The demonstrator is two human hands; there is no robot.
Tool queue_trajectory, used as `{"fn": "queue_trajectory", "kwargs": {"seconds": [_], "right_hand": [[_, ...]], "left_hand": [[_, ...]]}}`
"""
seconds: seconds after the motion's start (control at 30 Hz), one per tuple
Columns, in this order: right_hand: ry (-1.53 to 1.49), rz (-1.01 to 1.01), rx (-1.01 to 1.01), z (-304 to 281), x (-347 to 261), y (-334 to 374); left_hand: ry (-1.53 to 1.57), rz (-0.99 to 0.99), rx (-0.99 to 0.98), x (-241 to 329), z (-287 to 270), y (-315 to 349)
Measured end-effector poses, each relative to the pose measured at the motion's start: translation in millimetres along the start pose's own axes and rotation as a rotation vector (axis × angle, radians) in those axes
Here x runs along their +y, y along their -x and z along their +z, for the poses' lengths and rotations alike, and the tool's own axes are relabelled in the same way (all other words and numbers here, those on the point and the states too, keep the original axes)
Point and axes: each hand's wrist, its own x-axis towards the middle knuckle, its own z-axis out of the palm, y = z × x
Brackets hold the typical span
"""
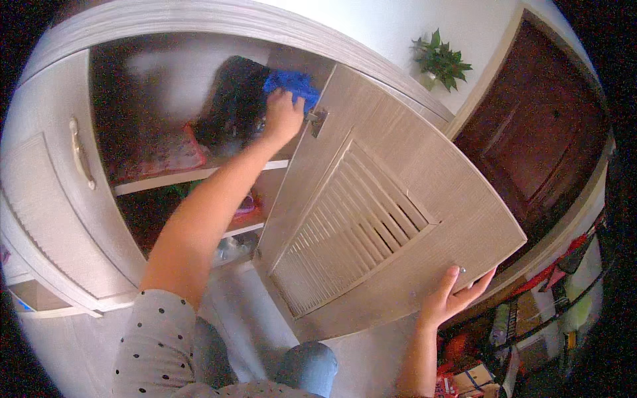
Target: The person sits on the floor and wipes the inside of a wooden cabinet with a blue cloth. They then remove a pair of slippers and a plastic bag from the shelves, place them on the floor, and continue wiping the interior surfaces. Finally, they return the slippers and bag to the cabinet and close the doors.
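Up in the top of the open cupboard point(199, 20) now, clutching the blue cloth point(290, 85) in the left hand point(284, 114), grip closed around a bunched wad, right by the inner side wall point(304, 58) and close above the door hinge point(318, 122). Apparently wiping here, though hard to tell from this angle how firmly. Over to the right, steadying the louvred door point(385, 225) with the right hand point(446, 304), grasping it at the free edge, thumb on the facing side. Good support, so keep it there: hold the door wide and stop it swinging onto the reaching arm. Up top, flatten that wad under the fingertips for fuller contact, then stroke from back to front into the corner. Go gently around the hinge, to avoid snagging cloth on metal. Mind the bulky dark item point(232, 99) just beside the cloth; nudge it inward rather than rub against it. Lift the forearm clear of the shelf point(166, 179) edge, and refold to a fresh face once dirty.
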Motion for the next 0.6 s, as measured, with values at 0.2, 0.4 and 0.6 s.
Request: {"fn": "queue_trajectory", "kwargs": {"seconds": [0.2,0.4,0.6], "right_hand": [[0.121,-0.103,0.025,0.4,2.0,-4.7],[0.132,-0.065,0.039,-4.0,9.4,-3.5],[0.128,-0.054,0.021,-1.6,3.2,-2.1]], "left_hand": [[-0.030,0.198,-0.252,-21.0,-2.7,-27.9],[0.220,0.515,-0.267,-7.5,-15.4,-16.8],[-0.051,0.376,-0.322,-29.9,-10.4,-44.3]]}}
